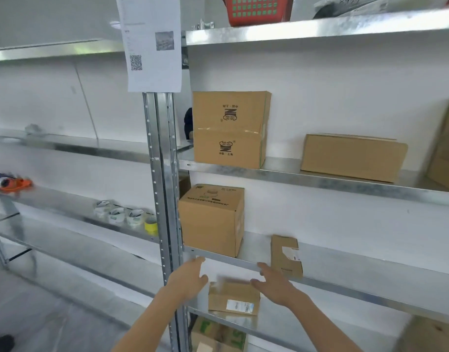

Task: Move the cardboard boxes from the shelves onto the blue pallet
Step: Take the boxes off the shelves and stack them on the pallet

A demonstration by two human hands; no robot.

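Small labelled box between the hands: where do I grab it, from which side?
Take the small box by its left and right end faces, reaching in from the front. It lies flat with the shelf rail close above, so a top grip looks cramped; the open left hand and right hand flank it.

Brown cardboard boxes (230, 129); red basket (257, 10); yellow tape roll (151, 224).

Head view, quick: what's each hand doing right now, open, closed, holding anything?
Left hand: open, fingers straight, holding nothing, just left of the small cardboard box.
Right hand: open, holding nothing, at that box's right side; contact unclear.
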